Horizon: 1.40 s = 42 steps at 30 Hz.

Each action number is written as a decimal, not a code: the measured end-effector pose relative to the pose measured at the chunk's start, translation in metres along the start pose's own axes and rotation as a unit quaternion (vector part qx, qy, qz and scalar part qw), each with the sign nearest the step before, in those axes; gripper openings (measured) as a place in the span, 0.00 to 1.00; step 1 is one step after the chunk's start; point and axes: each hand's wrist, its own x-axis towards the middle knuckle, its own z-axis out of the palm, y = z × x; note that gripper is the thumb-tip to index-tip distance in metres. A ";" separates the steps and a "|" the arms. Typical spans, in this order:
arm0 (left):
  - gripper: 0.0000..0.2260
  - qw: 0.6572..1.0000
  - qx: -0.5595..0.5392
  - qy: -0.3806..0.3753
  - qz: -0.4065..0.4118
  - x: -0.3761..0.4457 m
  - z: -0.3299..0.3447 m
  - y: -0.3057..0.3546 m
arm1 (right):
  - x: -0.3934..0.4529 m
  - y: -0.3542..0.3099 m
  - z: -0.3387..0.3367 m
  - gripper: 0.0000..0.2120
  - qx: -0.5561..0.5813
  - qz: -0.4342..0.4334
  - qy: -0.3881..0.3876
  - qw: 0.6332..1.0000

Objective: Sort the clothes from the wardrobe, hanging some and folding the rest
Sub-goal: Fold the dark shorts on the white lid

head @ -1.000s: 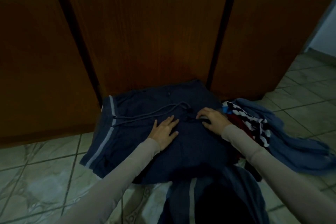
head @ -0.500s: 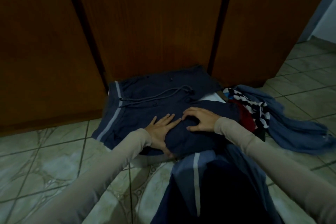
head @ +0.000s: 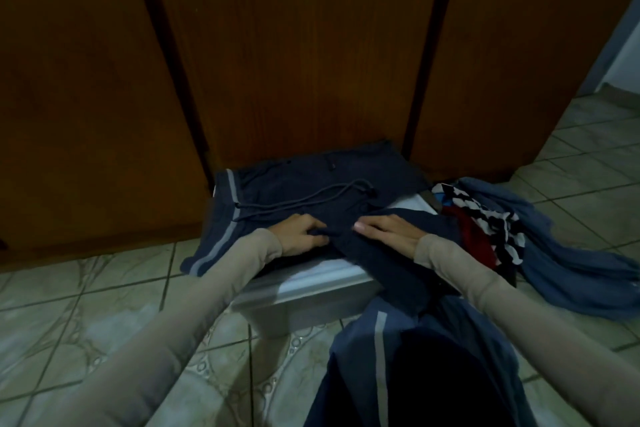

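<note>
The left hand (head: 300,236) has its fingertips tucked under a fold of the dark blue shorts (head: 311,191), so they cannot be seen. The shorts cover most of the white box (head: 311,284) they lie on. What is inside the box is hidden. The pile of clothes (head: 485,229) on the right is too tangled and dark to tell each piece apart. Both sleeves run off the bottom edge. The wardrobe doors (head: 294,45) are cut off at the top.
</note>
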 end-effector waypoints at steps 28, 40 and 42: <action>0.17 0.944 0.293 0.112 -0.105 0.064 -0.093 -0.003 | 0.093 -0.028 -0.095 0.24 -0.389 0.114 0.038 0.913; 0.15 0.945 0.142 0.194 -0.223 0.089 -0.103 -0.060 | 0.138 0.006 -0.129 0.17 -0.336 0.146 0.124 0.922; 0.12 0.942 0.121 0.215 -0.226 0.097 -0.102 -0.063 | 0.145 0.014 -0.128 0.14 -0.275 0.155 0.149 0.937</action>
